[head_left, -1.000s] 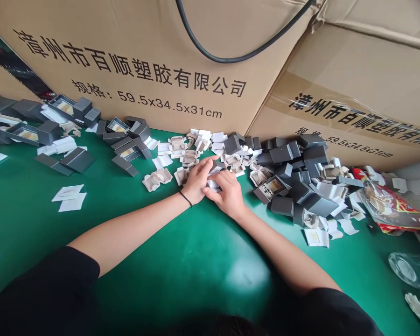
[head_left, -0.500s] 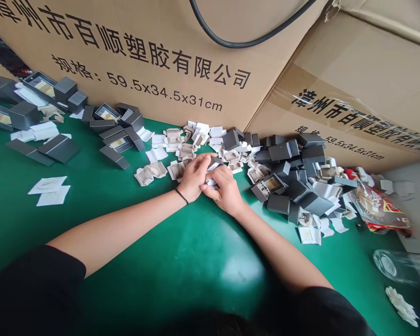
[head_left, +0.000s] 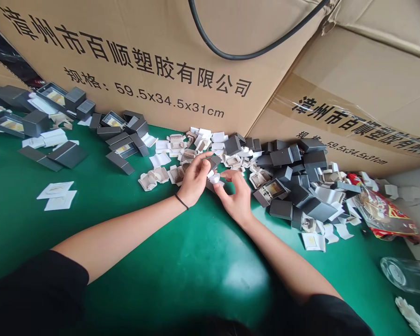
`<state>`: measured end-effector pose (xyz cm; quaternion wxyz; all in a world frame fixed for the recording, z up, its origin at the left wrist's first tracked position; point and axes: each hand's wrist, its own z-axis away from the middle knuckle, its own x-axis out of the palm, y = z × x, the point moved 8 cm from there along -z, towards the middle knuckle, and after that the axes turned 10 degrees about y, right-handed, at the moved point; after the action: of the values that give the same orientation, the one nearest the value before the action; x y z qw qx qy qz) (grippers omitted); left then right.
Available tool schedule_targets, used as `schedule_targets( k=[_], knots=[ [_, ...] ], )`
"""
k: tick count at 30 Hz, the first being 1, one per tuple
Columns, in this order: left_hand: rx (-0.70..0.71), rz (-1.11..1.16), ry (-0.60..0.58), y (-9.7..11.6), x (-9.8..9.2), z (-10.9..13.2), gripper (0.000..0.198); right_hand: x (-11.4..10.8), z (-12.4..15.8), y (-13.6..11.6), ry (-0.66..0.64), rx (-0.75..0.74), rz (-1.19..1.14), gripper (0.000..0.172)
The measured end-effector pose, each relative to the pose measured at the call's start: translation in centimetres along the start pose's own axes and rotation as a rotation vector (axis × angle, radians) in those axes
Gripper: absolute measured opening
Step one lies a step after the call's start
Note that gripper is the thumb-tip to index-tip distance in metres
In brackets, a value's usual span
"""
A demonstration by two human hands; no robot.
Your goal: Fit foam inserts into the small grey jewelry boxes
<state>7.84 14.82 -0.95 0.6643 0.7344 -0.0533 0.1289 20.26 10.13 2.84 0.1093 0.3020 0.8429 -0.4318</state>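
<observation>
My left hand (head_left: 195,181) is closed around a small dark grey box (head_left: 214,162), whose lid looks folded open. A white paper insert (head_left: 214,178) shows in the box, between my two hands. My right hand (head_left: 236,193) is at the box's right side, thumb and forefinger spread apart. Its thumb tip is at the lower dark part of the box, and its forefinger is beside the white insert. Whether these fingertips touch is hard to make out. Just beyond my hands lie several folded grey-and-white card inserts (head_left: 177,175).
Dark boxes (head_left: 294,172) are heaped at right, and more opened boxes (head_left: 126,144) lie at left. White papers (head_left: 60,198) rest on the green table (head_left: 182,270). Large cardboard cartons (head_left: 154,42) stand behind. A red snack bag (head_left: 388,210) and a clear glass (head_left: 402,275) are at far right.
My right hand has drawn slightly away from my left and its fingers have spread. More of the box and white insert shows. The view has shifted slightly.
</observation>
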Motion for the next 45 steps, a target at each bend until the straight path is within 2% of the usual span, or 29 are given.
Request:
schedule_targets(
  k=[5,9,13,16,21,23,26,30,34,39,42,45],
  knots=[
    [0.147,-0.029,-0.063,1.2,0.6,0.2,0.043,0.8,0.2,1.3,-0.069,0.195,-0.058,0.021],
    [0.199,-0.063,-0.093,1.6,0.7,0.5,0.044,1.1,-0.2,1.0,-0.119,0.152,-0.115,0.02],
    [0.161,-0.077,-0.109,1.3,0.8,0.5,0.045,1.2,-0.9,0.0,-0.212,0.007,-0.131,0.015],
    [0.099,-0.058,-0.117,0.7,0.8,0.4,0.046,1.4,-1.1,-0.1,-0.254,-0.029,-0.141,0.015],
    [0.094,-0.044,-0.104,0.7,0.7,0.4,0.043,2.2,-0.5,1.7,-0.278,0.182,-0.257,0.024],
    [0.087,-0.041,-0.103,0.8,0.8,0.5,0.044,2.2,-0.4,2.0,-0.27,0.195,-0.251,0.024],
    [0.03,-0.004,-0.104,0.4,0.8,0.5,0.047,2.2,-0.6,1.6,-0.282,0.115,-0.197,0.022],
    [-0.072,0.043,-0.076,-0.6,0.6,0.4,0.045,2.3,-1.1,1.1,-0.343,0.053,-0.235,0.022],
    [-0.095,0.047,-0.052,-0.9,0.4,0.1,0.043,2.3,-1.2,0.8,-0.365,0.0,-0.239,0.026],
    [-0.155,0.055,-0.02,-1.0,0.3,-0.2,0.043,2.0,-0.9,0.1,-0.27,-0.107,-0.028,0.024],
    [-0.289,0.153,-0.088,-1.6,1.0,0.2,0.044,1.8,-0.9,-0.5,-0.234,-0.098,-0.091,0.024],
    [-0.425,0.272,-0.171,-2.1,1.8,0.8,0.047,1.8,-1.2,-0.6,-0.279,-0.028,-0.233,0.025]
  ],
)
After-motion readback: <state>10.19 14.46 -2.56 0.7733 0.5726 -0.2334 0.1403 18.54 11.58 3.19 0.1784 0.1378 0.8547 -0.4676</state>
